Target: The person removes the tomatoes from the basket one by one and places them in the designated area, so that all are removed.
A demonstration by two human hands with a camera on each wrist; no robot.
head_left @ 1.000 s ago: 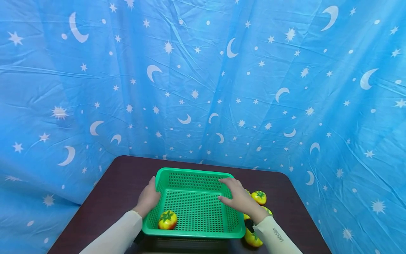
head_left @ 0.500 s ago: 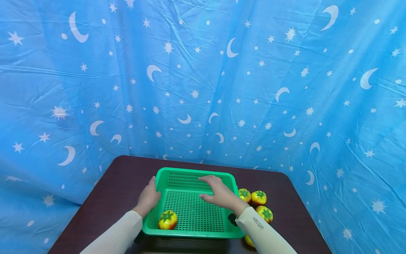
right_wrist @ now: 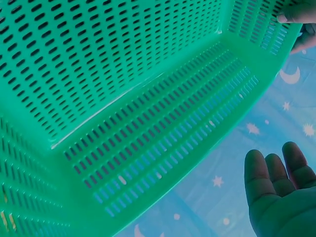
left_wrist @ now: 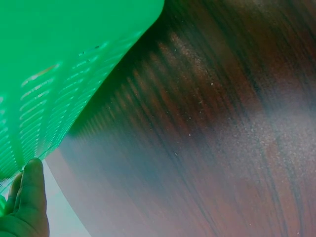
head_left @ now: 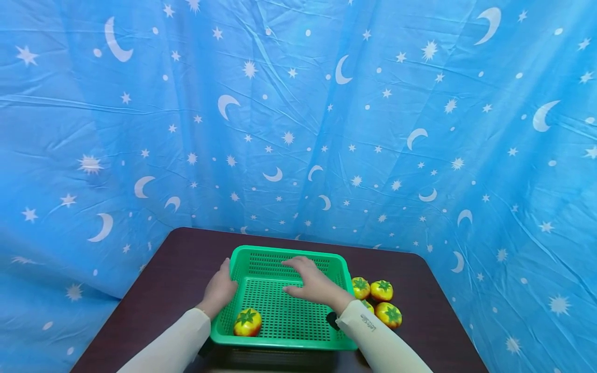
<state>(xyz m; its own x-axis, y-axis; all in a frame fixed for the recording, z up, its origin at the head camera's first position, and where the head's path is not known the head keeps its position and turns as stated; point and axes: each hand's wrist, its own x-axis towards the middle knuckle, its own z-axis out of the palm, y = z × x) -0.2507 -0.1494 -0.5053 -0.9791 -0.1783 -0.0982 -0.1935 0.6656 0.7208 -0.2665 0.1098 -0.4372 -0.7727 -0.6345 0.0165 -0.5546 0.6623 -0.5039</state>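
A green plastic mesh basket (head_left: 284, 344) stands on the dark table, and inside its near left corner sits one yellow-and-red, tomato-like fruit (head_left: 247, 322) with a green star-shaped top. My left hand (head_left: 219, 290) holds the basket's left wall; in the right wrist view its thumb (right_wrist: 296, 14) lies inside the wall and fingers show outside. Over the basket's interior, right of centre, my right hand (head_left: 313, 284) hovers with fingers spread and nothing in it. The left wrist view has left fingers (left_wrist: 32, 190) along the basket's outer side.
Just right of the basket, several more fruits (head_left: 388, 314) of the same kind cluster on the brown table (head_left: 420, 295), partly hidden by the right sleeve (head_left: 373, 331). Behind the table hangs a blue curtain (head_left: 298, 129) with white moons and stars.
My right hand has moved left, from the basket's right rim to over its interior, uncovering more of the fruits at the right. The left hand stays at the left wall.
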